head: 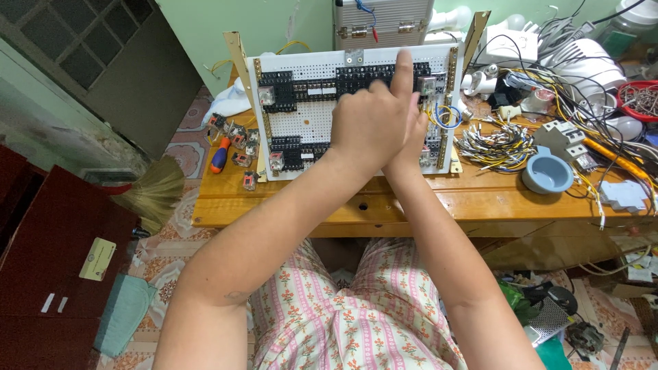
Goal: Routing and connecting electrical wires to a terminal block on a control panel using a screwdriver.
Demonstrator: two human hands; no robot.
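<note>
Board (308, 120): white perforated panel, propped upright at the far middle of the wooden table (480, 202), facing the person. It carries rows of black terminal blocks (281, 79), clear relays (266, 95) and blue and yellow wiring (445, 115) at its right edge.

Left hand (370, 123): in front of the board's centre, fingers curled, forefinger straight up and touching the top row of blocks. It holds nothing visible.

Right hand (415, 133): directly behind the left hand, at the board's right half. Mostly hidden; its grip cannot be told.

Loose relays (236, 137): cluster on the table, just left of the board.

Screwdriver (219, 156): orange and blue handle, left of the board beside the relays.

Wire bundle (497, 144): short yellow, white and black leads, right of the board.

Blue bowl (546, 171): right of the wire bundle, near the table edge.

Breaker (565, 137): grey, beyond the bowl, among tangled cables.

Metal case (384, 20): behind the board.

Broom (154, 188): on the floor, left of the table.
</note>
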